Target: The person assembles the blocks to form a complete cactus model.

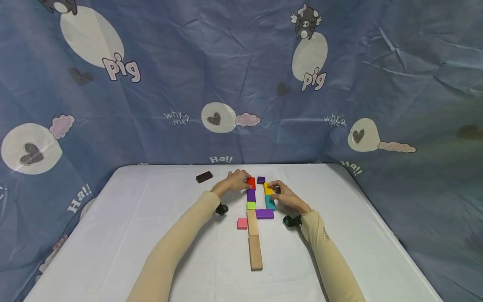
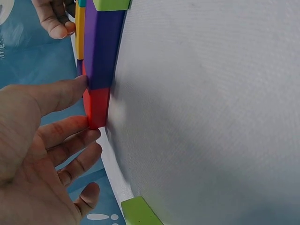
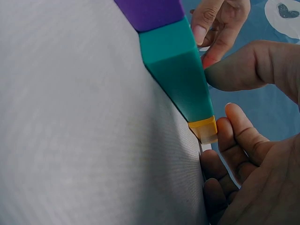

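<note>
My left hand (image 1: 237,180) holds the red block (image 1: 251,183) at the far end of a row, its thumb by the seam with the purple block (image 2: 103,47) and a finger against the red block's far end (image 2: 98,110). Nearer in this row lies a lime green block (image 1: 251,205). To the right, my right hand (image 1: 286,196) spans the yellow block (image 1: 267,189) and the teal block (image 1: 269,203). In the right wrist view its thumb touches the teal block (image 3: 180,79), while a fingertip meets the yellow block's end (image 3: 206,130).
Another purple block (image 1: 265,214) lies crosswise below the teal one. Two wooden blocks (image 1: 255,252) extend the row toward me, with a pink block (image 1: 242,223) beside them. A small dark purple block (image 1: 261,180) and a dark brown block (image 1: 204,177) lie farther back. A green block (image 2: 140,213) sits apart.
</note>
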Motion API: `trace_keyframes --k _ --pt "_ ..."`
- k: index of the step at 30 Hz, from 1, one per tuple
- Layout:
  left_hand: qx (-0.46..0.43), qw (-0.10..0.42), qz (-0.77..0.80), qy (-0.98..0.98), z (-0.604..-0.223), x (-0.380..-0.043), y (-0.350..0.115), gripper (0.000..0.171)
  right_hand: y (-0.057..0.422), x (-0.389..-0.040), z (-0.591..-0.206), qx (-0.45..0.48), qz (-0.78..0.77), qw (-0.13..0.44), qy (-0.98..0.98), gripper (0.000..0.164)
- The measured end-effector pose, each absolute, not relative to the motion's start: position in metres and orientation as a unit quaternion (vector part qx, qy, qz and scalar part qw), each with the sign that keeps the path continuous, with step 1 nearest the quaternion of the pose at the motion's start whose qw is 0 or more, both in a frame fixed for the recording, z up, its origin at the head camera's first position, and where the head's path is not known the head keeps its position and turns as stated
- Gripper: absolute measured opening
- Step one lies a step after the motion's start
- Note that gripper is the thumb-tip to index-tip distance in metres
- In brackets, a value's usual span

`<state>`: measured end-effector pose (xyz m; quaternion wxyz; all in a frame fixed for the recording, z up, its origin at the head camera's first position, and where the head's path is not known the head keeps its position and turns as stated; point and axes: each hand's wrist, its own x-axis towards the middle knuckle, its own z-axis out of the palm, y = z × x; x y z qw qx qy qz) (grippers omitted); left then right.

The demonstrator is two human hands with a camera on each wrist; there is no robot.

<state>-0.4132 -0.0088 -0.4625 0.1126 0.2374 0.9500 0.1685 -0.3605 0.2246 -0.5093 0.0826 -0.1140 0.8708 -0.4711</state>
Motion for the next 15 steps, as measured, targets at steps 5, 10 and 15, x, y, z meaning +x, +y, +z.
trace_keyframes --k 5,10,15 --pt "0.238 0.110 0.174 0.949 -0.4653 -0.4138 -0.0099 0.050 0.2244 -0.3601 -0.5095 -0.114 -0.469 0.083 0.872 0.047" --pt "0.244 0.106 0.177 0.948 -0.4666 -0.4143 -0.0113 0.050 0.2239 -0.3631 -0.5112 -0.097 -0.478 0.097 0.868 0.048" --pt "0.243 0.106 0.183 0.947 -0.4636 -0.4121 -0.0131 0.050 0.2230 -0.3624 -0.5107 -0.096 -0.477 0.096 0.869 0.048"
